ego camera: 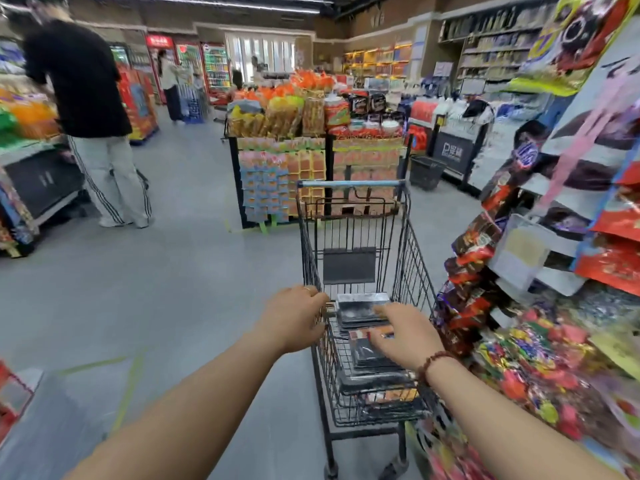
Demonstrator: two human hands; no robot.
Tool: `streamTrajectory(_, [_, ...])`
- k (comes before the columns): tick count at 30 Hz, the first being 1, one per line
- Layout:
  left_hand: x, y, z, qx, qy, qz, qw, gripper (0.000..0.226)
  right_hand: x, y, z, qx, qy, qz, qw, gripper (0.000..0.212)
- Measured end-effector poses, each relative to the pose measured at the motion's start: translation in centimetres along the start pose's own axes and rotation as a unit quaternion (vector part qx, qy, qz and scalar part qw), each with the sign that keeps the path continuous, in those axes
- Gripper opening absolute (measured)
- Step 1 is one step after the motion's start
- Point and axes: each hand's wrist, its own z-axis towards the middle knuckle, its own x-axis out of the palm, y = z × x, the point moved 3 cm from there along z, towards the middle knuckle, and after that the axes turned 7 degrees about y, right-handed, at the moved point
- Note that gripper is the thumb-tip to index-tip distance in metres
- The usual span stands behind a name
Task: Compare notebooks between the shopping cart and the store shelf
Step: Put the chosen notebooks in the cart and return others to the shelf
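Observation:
A black wire shopping cart (353,216) stands in front of me in the aisle. Several dark-covered notebooks (360,308) lie stacked in its basket. My left hand (294,317) is closed around the cart's left rim. My right hand (403,336), with a bead bracelet on the wrist, reaches into the basket and rests flat on the notebook stack, fingers spread. The shelf on the right (561,237) holds snack bags and packets; no notebooks are visible on it.
A snack display stand (311,150) blocks the way just beyond the cart. A person in a black shirt (90,109) stands at the left shelves. A black basket (426,172) sits on the floor at right. Grey floor lies to the left.

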Motion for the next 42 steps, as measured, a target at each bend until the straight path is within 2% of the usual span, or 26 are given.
streamTrajectory(3, [0.5, 4.0, 3.1, 0.024, 0.005, 0.005, 1.0, 0.042, 0.8, 1.3, 4.1, 0.028, 0.004, 0.016, 0.999, 0.044])
streamTrajectory(11, [2.1, 11.4, 12.0, 0.107, 0.041, -0.007, 0.993, 0.041, 2.5, 1.5, 12.8, 0.116, 0.005, 0.039, 0.992, 0.049])
streamTrajectory(20, [6.0, 11.9, 24.0, 0.197, 0.072, -0.007, 0.978, 0.05, 3.8, -4.8, 20.3, 0.202, 0.034, 0.042, 0.978, 0.046])
streamTrajectory(28, [8.3, 9.8, 35.5, 0.256, 0.118, -0.001, 0.96, 0.05, 3.8, -12.1, 24.1, 0.275, 0.011, 0.069, 0.959, 0.045])
streamTrajectory(31, [9.7, 7.7, 38.4, 0.302, 0.14, 0.027, 0.943, 0.048, 4.5, -14.0, 24.0, 0.32, 0.007, 0.088, 0.943, 0.05])
streamTrajectory(34, [11.2, 5.8, 40.5, 0.346, 0.158, 0.032, 0.924, 0.043, 5.7, -14.8, 23.8, 0.355, 0.011, 0.092, 0.93, 0.044])
streamTrajectory(42, [16.2, 1.4, 46.6, 0.512, 0.216, 0.07, 0.828, 0.036, 9.5, -15.3, 23.7, 0.499, 0.023, 0.109, 0.86, 0.044])
